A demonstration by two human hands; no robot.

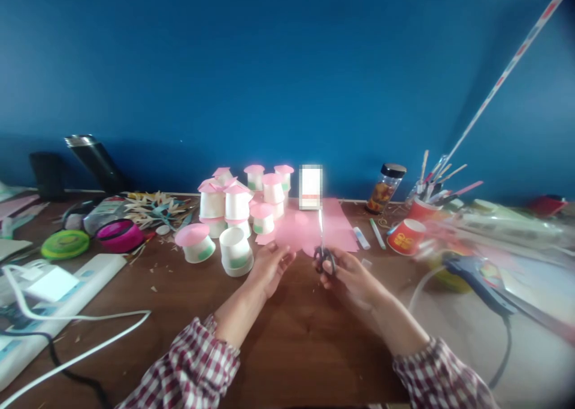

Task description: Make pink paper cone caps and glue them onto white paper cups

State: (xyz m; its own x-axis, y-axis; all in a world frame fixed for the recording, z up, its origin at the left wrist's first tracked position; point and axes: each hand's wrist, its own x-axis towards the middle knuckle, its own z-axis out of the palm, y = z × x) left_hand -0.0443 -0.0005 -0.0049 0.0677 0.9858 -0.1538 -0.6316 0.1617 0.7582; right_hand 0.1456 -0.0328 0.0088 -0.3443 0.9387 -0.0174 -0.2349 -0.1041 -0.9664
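Observation:
My left hand (268, 265) pinches the near edge of a pink paper sheet (314, 226) lying on the brown table. My right hand (348, 274) is closed round the dark handles of a pair of scissors (322, 247), whose blades point away from me into the pink paper. Just left of the paper stands a cluster of small white paper cups (238, 208), several topped with pink paper discs. One cup with a pink top (196, 242) and one open white cup (235, 251) sit nearest my left hand.
A red paper cup (406, 236) lies tipped at right, beside a cup of brushes (426, 202) and a jar (385, 187). A glue gun (471, 274) with cord lies far right. At left are a power strip (67, 289), cables, green and magenta tape rolls, and straw scraps.

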